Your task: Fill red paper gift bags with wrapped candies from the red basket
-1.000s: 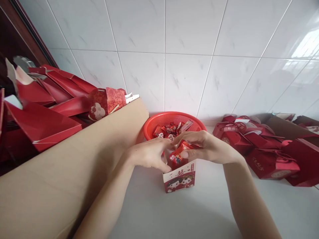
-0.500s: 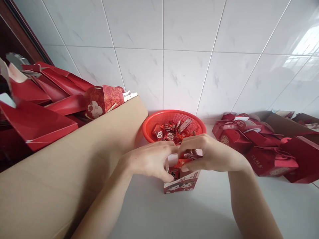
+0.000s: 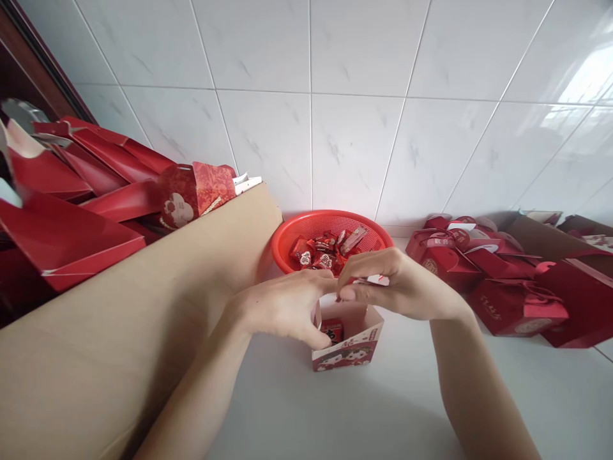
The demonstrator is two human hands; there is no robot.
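Observation:
My left hand (image 3: 282, 310) grips the left side of a small open paper candy box (image 3: 347, 354), which has cartoon faces printed on its red and white front. The thumb hooks over the near left corner, while the other fingers go behind the box. Inside lies a red and black wrapped candy (image 3: 334, 329). Above the box's far right side, my right hand (image 3: 390, 284) is closed in a pinch on a wrapped candy (image 3: 378, 280), of which only a white and red bit shows. Just behind both hands stands a red plastic basket (image 3: 287, 233) with red wrapped candies (image 3: 325, 259).
A large cardboard carton (image 3: 143, 306) on the left holds red paper boxes (image 3: 90, 236). Several filled-out red gift boxes (image 3: 517, 306) stand on the right, before another carton (image 3: 531, 236). A tiled wall (image 3: 354, 128) closes off the back of the white tabletop (image 3: 335, 415).
My right hand has risen slightly out of the box. The orange-red candy seen under its fingers no longer shows there. My left hand keeps its hold; the view has shifted a little.

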